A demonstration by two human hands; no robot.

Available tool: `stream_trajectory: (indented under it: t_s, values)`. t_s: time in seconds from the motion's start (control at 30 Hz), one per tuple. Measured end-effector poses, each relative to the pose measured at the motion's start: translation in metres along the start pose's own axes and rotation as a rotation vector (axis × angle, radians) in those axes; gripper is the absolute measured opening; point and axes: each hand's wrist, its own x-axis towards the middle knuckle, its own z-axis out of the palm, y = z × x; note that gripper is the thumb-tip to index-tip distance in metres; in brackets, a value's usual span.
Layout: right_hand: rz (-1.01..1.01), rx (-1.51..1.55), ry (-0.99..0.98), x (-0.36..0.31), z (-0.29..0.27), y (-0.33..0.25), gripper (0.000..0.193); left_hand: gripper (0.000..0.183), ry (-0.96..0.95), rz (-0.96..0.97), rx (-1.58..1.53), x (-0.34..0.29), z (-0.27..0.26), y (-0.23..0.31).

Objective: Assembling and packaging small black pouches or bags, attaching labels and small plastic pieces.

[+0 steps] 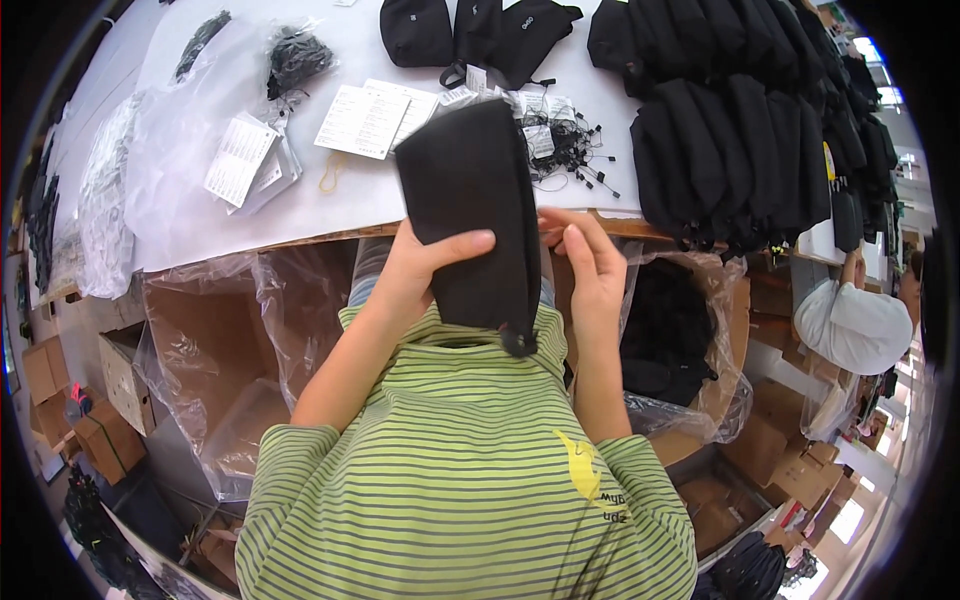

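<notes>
A flat black fabric pouch (465, 200) is held upright in front of my body, above the table's near edge. My left hand (425, 260) is closed on its left side, the thumb lying across the front and the other fingers hidden behind. A small dark round end (518, 340) shows at the pouch's lower corner. Close to its right edge is my right hand (592, 262), with fingers bent toward the pouch and thumb apart. Nothing shows in that hand. Beyond the pouch lie a tangle of black tag cords (570, 150) and white printed cards (365, 120).
More black pouches lie at the table's (310, 205) back (418, 35) and in rows (725, 150) on the right. Clear plastic bags (185, 130) cover the left. Plastic-lined cartons (215, 350) stand below; the right one holds black goods (665, 330). Another person (855, 320) is at far right.
</notes>
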Motion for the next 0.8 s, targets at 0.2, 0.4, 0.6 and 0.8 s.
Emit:
stream_trajectory:
  t_s: [0.2, 0.4, 0.6, 0.8]
  values:
    - [-0.141, 0.089, -0.022, 0.035, 0.008, -0.029, 0.027, 0.052, -0.102, -0.138, 0.169, -0.003, 0.008, -0.005]
    - [-0.373, -0.154, 0.101, 0.038, 0.007, -0.023, 0.011, 0.05, -0.043, -0.203, 0.063, -0.005, 0.009, 0.001]
    - [-0.174, -0.231, -0.189, 0.002, 0.011, -0.037, 0.012, 0.034, 0.01, -0.224, -0.211, 0.009, -0.004, 0.004]
    - [-0.264, -0.29, -0.319, -0.009, 0.008, -0.042, 0.014, 0.024, 0.061, -0.194, -0.347, 0.015, -0.01, 0.016]
